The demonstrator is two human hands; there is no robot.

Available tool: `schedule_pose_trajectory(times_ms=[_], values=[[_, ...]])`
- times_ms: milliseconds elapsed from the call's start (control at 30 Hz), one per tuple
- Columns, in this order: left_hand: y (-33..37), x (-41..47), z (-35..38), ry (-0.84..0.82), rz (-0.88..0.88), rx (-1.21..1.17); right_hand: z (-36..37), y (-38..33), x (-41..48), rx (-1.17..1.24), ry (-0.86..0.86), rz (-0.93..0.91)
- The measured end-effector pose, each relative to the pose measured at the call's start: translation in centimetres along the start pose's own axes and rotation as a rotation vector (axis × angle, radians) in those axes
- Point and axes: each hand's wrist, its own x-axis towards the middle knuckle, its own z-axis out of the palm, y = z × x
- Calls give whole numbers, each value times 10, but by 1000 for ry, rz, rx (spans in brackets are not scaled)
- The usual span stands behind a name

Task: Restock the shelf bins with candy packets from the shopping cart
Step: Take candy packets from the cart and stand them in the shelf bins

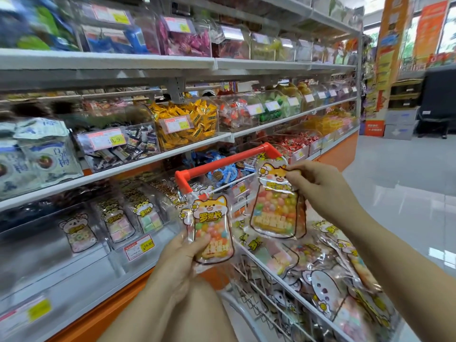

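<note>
My left hand [183,255] grips the lower part of a candy packet [212,228], a clear pouch with a cartoon dog top and coloured sweets. My right hand [318,185] pinches the top corner of a second, similar packet [275,206], which hangs over the shopping cart [249,255]. Both packets are held side by side above the cart's left rim. The cart holds several more such packets [328,275]. To the left, the lowest shelf's clear bins [116,218] hold upright dog-topped packets.
The cart's red handle [222,165] stands between my hands and the shelf. Upper shelves carry clear bins of yellow [187,122], red and green wrapped sweets. A price tag [139,246] sits on the bin front. Open glossy aisle floor [399,174] lies to the right.
</note>
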Motion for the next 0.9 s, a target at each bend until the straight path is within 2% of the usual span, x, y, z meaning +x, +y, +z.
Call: schedule_pose_trajectory(times_ms=[200, 300, 467, 600, 733, 833, 900], values=[[19, -13, -42, -3, 91, 181, 69, -40, 6, 239, -205, 107], [21, -20, -65, 84, 87, 150, 126, -53, 3, 273, -286, 147], [31, -26, -106, 226, 60, 13, 212, -80, -12, 426, -312, 261], [31, -56, -139, 191, 77, 76, 278, -102, -32, 568, -378, 370], [29, -72, -189, 350, 158, 192, 337, -136, -48, 718, -464, 502], [46, -86, -232, 433, 195, 197, 377, -173, -50, 745, -526, 450], [57, -95, -262, 487, 232, 209, 398, -199, -53, 763, -658, 489]])
